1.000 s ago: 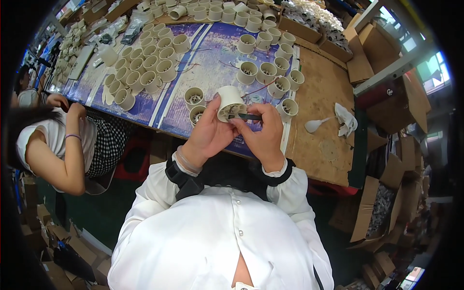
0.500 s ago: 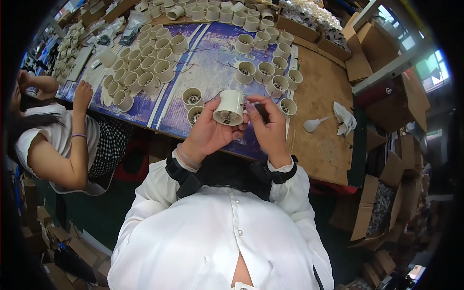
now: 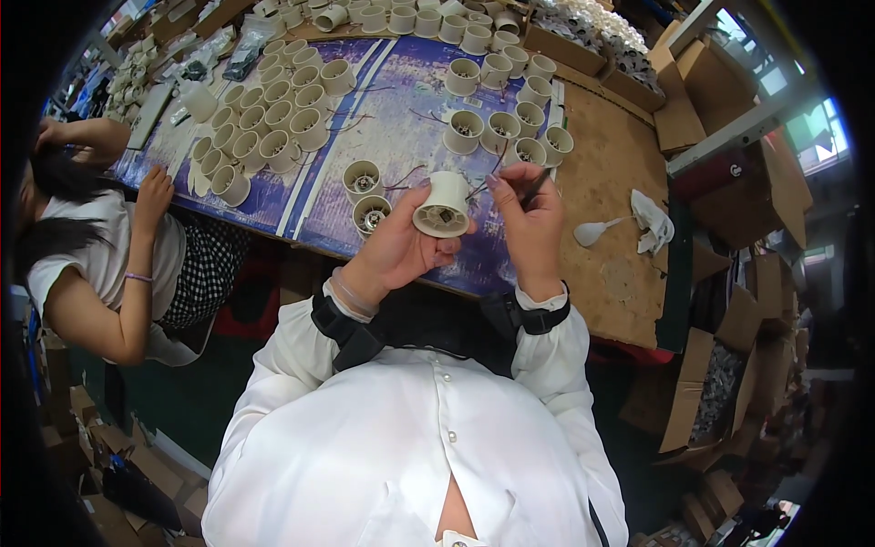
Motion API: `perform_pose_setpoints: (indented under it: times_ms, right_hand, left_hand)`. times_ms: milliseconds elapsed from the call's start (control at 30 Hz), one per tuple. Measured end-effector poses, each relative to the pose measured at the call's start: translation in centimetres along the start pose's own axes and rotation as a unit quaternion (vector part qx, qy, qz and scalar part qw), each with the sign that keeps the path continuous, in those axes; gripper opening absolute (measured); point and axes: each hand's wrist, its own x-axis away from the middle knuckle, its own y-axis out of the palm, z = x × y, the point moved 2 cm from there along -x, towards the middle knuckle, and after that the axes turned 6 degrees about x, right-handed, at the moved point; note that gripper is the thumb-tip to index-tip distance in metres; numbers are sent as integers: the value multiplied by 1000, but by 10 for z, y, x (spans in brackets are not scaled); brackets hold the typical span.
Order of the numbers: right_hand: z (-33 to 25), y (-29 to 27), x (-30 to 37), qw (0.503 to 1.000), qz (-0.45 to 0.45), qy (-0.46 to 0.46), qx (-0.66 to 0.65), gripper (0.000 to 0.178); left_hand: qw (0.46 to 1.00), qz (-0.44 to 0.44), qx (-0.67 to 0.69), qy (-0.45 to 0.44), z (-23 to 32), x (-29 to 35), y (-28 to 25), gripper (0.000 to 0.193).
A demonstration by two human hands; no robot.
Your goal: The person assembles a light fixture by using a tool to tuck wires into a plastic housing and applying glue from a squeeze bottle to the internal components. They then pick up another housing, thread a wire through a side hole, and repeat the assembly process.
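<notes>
Above the table's front edge my left hand (image 3: 395, 251) grips a cream-white plastic cup-shaped housing (image 3: 447, 193), tilted so that its ribbed underside faces me. Thin dark wires (image 3: 478, 190) come out of its right side. My right hand (image 3: 533, 228), a little apart from the housing, is closed in a pinch on a wire's end. Something slim and dark also shows among its fingers, too small to name. Two similar cups (image 3: 363, 179) with metal parts inside stand just left of my left hand. Several more cups (image 3: 464, 130) stand beyond, some trailing wires.
A blue-purple sheet covers the table (image 3: 383, 109); bare brown board (image 3: 602, 182) lies to its right, with a white bulb-shaped piece (image 3: 591, 233) and crumpled white paper (image 3: 651, 223). Many cups (image 3: 276, 114) crowd the left and back. A co-worker (image 3: 109, 264) sits at left. Open cardboard boxes (image 3: 702, 392) stand at right.
My right hand has drawn away from the housing to the right, with a wire now stretched between. The housing has shifted slightly right in my left hand.
</notes>
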Motion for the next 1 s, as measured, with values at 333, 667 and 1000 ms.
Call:
perform_pose_setpoints:
  times_ms: [333, 667, 1000]
  right_hand:
    - [5, -8, 0, 999, -16, 38, 11, 11]
    - [7, -12, 8, 1000, -19, 21, -9, 13]
    - [3, -11, 23, 970, -33, 141, -193, 16]
  left_hand:
    - [997, -8, 73, -21, -2, -1, -3, 43]
    - [998, 13, 65, -6, 2, 1, -7, 47]
    - [981, 14, -143, 132, 2, 10, 7, 77]
